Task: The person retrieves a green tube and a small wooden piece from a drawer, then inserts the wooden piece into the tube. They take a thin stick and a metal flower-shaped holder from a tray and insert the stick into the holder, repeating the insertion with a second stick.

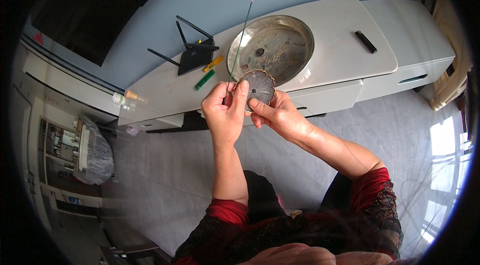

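Both hands meet in front of me around a dark, flower-shaped incense holder (pixel 261 87) with a scalloped, gold-coloured rim and a small hole at its centre. My left hand (pixel 227 104) pinches the holder's left side with the thumb on its face. A long green incense stick (pixel 240 46) also rises from that hand, its pale pink tip pointing up and away. My right hand (pixel 279 113) grips the lower right edge, thumb pressed near the centre. Just beyond lies a round metal tray (pixel 296 34) with ash-like residue and a small dark lump (pixel 259 52) in it.
On the pale TV cabinet (pixel 337 21) stand a black router (pixel 197 55) with raised antennas, a yellow box cutter (pixel 213 63), a green object (pixel 204 80) and, at right, a black lighter (pixel 366 41). A dark television (pixel 93 6) hangs on the wall at upper left.
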A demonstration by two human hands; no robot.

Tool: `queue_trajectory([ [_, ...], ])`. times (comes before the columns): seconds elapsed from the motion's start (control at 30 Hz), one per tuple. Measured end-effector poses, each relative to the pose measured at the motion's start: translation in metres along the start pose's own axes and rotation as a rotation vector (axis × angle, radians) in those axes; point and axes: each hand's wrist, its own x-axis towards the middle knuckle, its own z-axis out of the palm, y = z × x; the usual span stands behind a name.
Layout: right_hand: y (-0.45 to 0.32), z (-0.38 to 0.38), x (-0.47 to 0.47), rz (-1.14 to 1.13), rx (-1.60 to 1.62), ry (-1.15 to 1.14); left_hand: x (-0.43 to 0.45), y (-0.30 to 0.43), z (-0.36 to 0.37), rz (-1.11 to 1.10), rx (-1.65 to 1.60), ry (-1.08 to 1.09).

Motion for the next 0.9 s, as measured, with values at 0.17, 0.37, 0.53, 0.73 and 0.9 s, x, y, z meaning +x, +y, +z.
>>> queue_trajectory([
  [0.17, -0.015, -0.009, 0.000, 0.004, -0.170, -0.079, 0.002, -0.016, -0.004, -0.006, -0.022, 0.043],
  [0.37, -0.044, -0.030, 0.007, -0.264, -0.319, 0.057, 0.004, -0.018, -0.012, -0.002, 0.061, 0.044],
  [0.53, -0.053, -0.033, 0.006, -0.530, -0.765, 0.283, -0.001, -0.006, -0.003, 0.010, 0.255, -0.129],
  [0.73, -0.054, -0.017, -0.002, -0.464, -0.718, 0.195, -0.005, 0.002, 0.013, 0.149, 0.390, -0.245],
  [0.9, -0.050, -0.026, 0.001, -0.456, -0.576, 0.228, -0.006, -0.006, 0.014, 0.160, 0.346, -0.270],
])
